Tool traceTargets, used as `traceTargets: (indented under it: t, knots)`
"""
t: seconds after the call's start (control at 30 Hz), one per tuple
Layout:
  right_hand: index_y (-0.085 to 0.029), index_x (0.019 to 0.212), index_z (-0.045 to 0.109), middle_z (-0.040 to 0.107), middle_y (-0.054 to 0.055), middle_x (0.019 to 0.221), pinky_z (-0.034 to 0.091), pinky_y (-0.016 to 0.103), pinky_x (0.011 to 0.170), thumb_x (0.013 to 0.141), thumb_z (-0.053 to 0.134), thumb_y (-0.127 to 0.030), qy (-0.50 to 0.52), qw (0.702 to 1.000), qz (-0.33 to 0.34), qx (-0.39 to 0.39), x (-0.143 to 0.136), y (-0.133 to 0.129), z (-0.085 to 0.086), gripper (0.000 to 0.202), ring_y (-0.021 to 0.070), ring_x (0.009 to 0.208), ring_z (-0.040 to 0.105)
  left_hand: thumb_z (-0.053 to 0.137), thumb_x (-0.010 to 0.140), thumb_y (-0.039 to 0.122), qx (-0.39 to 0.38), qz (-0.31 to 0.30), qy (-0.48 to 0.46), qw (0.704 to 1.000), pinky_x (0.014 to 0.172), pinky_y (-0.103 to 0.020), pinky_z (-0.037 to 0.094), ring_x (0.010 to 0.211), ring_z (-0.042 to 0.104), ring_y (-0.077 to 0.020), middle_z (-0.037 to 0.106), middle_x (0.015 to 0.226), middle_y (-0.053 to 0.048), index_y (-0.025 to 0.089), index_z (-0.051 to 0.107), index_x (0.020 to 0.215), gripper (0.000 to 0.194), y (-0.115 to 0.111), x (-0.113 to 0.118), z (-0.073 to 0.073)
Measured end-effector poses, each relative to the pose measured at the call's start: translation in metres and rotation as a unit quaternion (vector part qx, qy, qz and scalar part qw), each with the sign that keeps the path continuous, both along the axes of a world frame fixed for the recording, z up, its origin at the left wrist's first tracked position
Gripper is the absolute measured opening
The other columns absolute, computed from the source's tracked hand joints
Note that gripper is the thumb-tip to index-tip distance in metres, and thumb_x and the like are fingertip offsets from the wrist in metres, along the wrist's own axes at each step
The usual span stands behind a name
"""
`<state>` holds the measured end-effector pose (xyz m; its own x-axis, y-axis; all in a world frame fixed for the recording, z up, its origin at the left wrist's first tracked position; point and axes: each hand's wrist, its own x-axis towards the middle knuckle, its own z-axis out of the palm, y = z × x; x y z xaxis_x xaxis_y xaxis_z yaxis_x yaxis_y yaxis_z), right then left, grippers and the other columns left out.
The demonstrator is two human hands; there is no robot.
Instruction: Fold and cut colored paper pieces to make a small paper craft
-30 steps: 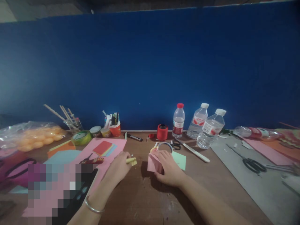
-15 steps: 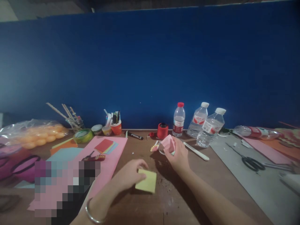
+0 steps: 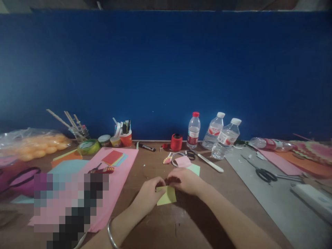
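Observation:
A square of yellow paper (image 3: 167, 196) is held low over the brown table, its left edge pinched by my left hand (image 3: 153, 190). My right hand (image 3: 185, 180) is bent over the paper's upper right corner; its fingertips are partly hidden, so I cannot make out whether they grip it. Just beyond my right hand lie a pink paper piece (image 3: 183, 161) and a pale green one (image 3: 194, 169), beside a clear ring (image 3: 174, 159). A small folded paper fan (image 3: 167, 158) rests left of the ring.
Three bottles (image 3: 194, 131) stand at the back, near a red spool (image 3: 176, 142) and a white stick (image 3: 210, 163). Scissors (image 3: 265, 174) lie on grey board at right. Pink paper (image 3: 124, 166), coloured squares (image 3: 112, 157) and a cup of pens (image 3: 126, 138) are at left.
My right hand has left the pink paper, which now lies on the table, and moved down-left to the yellow paper. My left hand still holds the yellow paper.

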<state>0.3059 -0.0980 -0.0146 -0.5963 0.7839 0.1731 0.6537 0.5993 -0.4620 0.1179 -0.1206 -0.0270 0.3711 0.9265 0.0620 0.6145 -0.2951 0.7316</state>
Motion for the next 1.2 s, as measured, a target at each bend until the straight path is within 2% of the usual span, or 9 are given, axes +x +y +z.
traceTargets:
  t: [0.1, 0.23, 0.27, 0.37, 0.43, 0.5, 0.8, 1.07, 1.2]
  knots:
    - [-0.017, 0.081, 0.062, 0.062, 0.004, 0.077, 0.034, 0.022, 0.058, 0.073, 0.055, -0.034, -0.039, 0.999, -0.002, -0.026, -0.012, -0.006, -0.003, 0.02, 0.0145, 0.069, 0.054, 0.046, 0.068, 0.014, 0.02, 0.008, 0.019, 1.0, 0.061, -0.024, 0.037, 0.067, 0.052, -0.0146, 0.057, 0.071, 0.001, 0.019, 0.055, 0.076, 0.013, 0.001, -0.001, -0.005]
    - [-0.018, 0.075, 0.063, 0.061, 0.002, 0.068, 0.032, 0.021, 0.054, 0.075, 0.051, -0.024, -0.053, 0.997, -0.04, -0.049, -0.015, -0.007, -0.013, 0.014, 0.0133, 0.063, 0.053, 0.049, 0.069, 0.013, 0.112, 0.042, 0.083, 0.989, 0.072, -0.029, 0.039, 0.08, 0.051, -0.0169, 0.055, 0.088, -0.003, 0.017, 0.051, 0.089, 0.021, -0.006, -0.001, -0.002]
    - [-0.018, 0.074, 0.063, 0.061, 0.002, 0.069, 0.032, 0.021, 0.055, 0.074, 0.051, -0.022, -0.047, 0.997, -0.045, -0.051, -0.013, -0.007, -0.014, 0.013, 0.0131, 0.064, 0.053, 0.05, 0.07, 0.015, 0.14, 0.025, 0.12, 0.983, 0.076, -0.031, 0.039, 0.085, 0.05, -0.0188, 0.055, 0.091, -0.004, 0.017, 0.051, 0.091, 0.021, -0.01, -0.002, -0.001]
    - [-0.017, 0.072, 0.062, 0.06, 0.002, 0.072, 0.035, 0.02, 0.06, 0.074, 0.053, -0.02, -0.02, 0.997, -0.061, -0.048, -0.009, -0.009, -0.017, 0.01, 0.013, 0.069, 0.052, 0.047, 0.075, 0.016, 0.162, -0.088, 0.23, 0.956, 0.077, -0.035, 0.039, 0.087, 0.05, -0.0209, 0.056, 0.094, -0.005, 0.018, 0.054, 0.093, 0.02, -0.024, -0.007, 0.002]
    - [-0.018, 0.074, 0.061, 0.059, 0.002, 0.074, 0.036, 0.021, 0.064, 0.074, 0.053, -0.02, -0.01, 0.996, -0.073, -0.04, -0.007, -0.012, -0.017, 0.007, 0.0135, 0.073, 0.052, 0.046, 0.078, 0.018, 0.183, -0.114, 0.269, 0.939, 0.084, -0.038, 0.037, 0.099, 0.046, -0.0237, 0.054, 0.106, -0.008, 0.018, 0.051, 0.107, 0.03, -0.034, -0.012, 0.001]
    - [-0.019, 0.079, 0.06, 0.059, 0.002, 0.079, 0.037, 0.022, 0.068, 0.074, 0.054, -0.02, -0.007, 0.997, -0.075, -0.026, -0.009, -0.016, -0.019, 0.008, 0.0144, 0.078, 0.052, 0.047, 0.078, 0.023, 0.184, -0.124, 0.289, 0.931, 0.085, -0.039, 0.037, 0.101, 0.046, -0.0243, 0.053, 0.11, -0.009, 0.019, 0.045, 0.116, 0.038, -0.042, -0.017, -0.001]
    - [-0.018, 0.082, 0.063, 0.058, 0.003, 0.076, 0.039, 0.025, 0.069, 0.083, 0.047, -0.021, -0.004, 0.998, -0.007, 0.058, -0.026, -0.018, -0.031, 0.017, 0.0146, 0.077, 0.049, 0.038, 0.084, 0.032, 0.194, -0.177, 0.333, 0.906, 0.083, -0.042, 0.039, 0.102, 0.046, -0.0259, 0.052, 0.118, -0.01, 0.014, 0.041, 0.122, 0.042, -0.058, -0.027, -0.004]
    - [-0.018, 0.091, 0.062, 0.059, 0.005, 0.076, 0.04, 0.026, 0.064, 0.085, 0.041, -0.018, 0.049, 0.994, 0.059, 0.079, -0.02, -0.018, -0.034, 0.022, 0.0143, 0.074, 0.049, 0.041, 0.082, 0.041, 0.224, -0.188, 0.327, 0.899, 0.081, -0.036, 0.041, 0.101, 0.049, -0.0233, 0.054, 0.117, -0.009, 0.014, 0.048, 0.116, 0.044, -0.051, -0.031, -0.01]
    - [-0.018, 0.098, 0.06, 0.058, 0.005, 0.079, 0.041, 0.028, 0.065, 0.086, 0.038, -0.016, 0.036, 0.994, 0.087, 0.06, -0.015, -0.017, -0.031, 0.024, 0.0145, 0.076, 0.049, 0.04, 0.081, 0.043, 0.231, -0.195, 0.327, 0.895, 0.081, -0.035, 0.041, 0.1, 0.05, -0.0221, 0.055, 0.117, -0.008, 0.015, 0.048, 0.116, 0.046, -0.049, -0.033, -0.01]
